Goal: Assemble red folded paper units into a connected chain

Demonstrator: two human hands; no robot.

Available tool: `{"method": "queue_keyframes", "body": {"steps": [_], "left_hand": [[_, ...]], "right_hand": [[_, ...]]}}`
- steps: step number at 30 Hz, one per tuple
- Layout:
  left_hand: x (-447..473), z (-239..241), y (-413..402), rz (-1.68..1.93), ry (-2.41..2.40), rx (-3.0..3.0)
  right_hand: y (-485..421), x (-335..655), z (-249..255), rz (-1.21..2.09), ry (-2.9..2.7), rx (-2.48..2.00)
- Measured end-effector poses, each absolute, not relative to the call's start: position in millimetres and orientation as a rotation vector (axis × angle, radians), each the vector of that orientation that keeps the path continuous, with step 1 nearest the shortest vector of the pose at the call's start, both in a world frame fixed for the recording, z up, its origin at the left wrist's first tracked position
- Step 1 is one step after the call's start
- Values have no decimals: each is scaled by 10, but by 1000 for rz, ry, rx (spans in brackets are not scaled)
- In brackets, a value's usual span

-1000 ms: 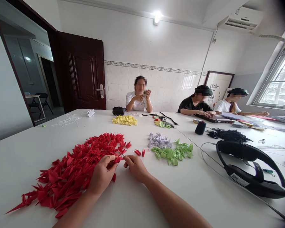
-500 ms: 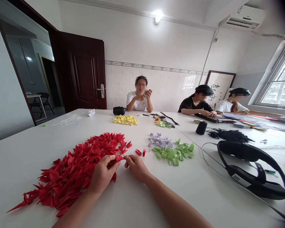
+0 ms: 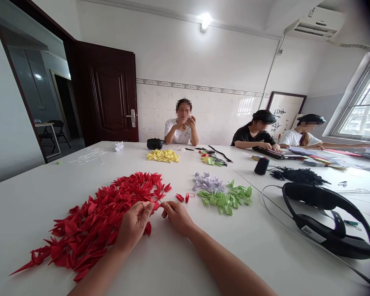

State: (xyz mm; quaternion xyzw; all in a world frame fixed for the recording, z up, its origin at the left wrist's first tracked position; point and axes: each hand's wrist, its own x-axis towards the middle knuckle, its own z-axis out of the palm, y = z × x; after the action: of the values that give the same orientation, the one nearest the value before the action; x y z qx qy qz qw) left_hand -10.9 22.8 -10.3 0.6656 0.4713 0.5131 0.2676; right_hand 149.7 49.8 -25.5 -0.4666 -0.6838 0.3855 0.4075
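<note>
My left hand [image 3: 135, 224] is closed in a pinch at the right edge of a large pile of red paper cranes [image 3: 95, 222]. A single red paper crane [image 3: 156, 204] is at its fingertips, partly hidden by the thumb. Close beside it, my right hand [image 3: 177, 217] is closed, thumb against forefinger, on a thin dark needle-like piece [image 3: 159, 201] that points toward that crane. Whether the piece has entered the paper, I cannot tell. Just beyond my right hand lie a few red folded pieces [image 3: 180, 197] and a small red rectangular outline [image 3: 191, 195].
Purple cranes [image 3: 208, 182] and green cranes [image 3: 225, 199] lie to the right, yellow ones [image 3: 163, 156] farther back. A black headset [image 3: 327, 230] with a cable, a black thread spool [image 3: 261, 166] and black tassels [image 3: 299, 174] are on the right. Three people sit across the white table [image 3: 216, 255].
My left thumb and fingers have shifted slightly on the red crane, with the thumb now more upright. My right hand has stayed nearly in place.
</note>
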Motion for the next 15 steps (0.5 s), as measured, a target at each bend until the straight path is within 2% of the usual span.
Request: {"method": "queue_keyframes", "body": {"steps": [15], "left_hand": [[-131, -156, 301, 1487, 1362, 1689]], "right_hand": [[487, 1492, -268, 962, -1741, -1128]]}}
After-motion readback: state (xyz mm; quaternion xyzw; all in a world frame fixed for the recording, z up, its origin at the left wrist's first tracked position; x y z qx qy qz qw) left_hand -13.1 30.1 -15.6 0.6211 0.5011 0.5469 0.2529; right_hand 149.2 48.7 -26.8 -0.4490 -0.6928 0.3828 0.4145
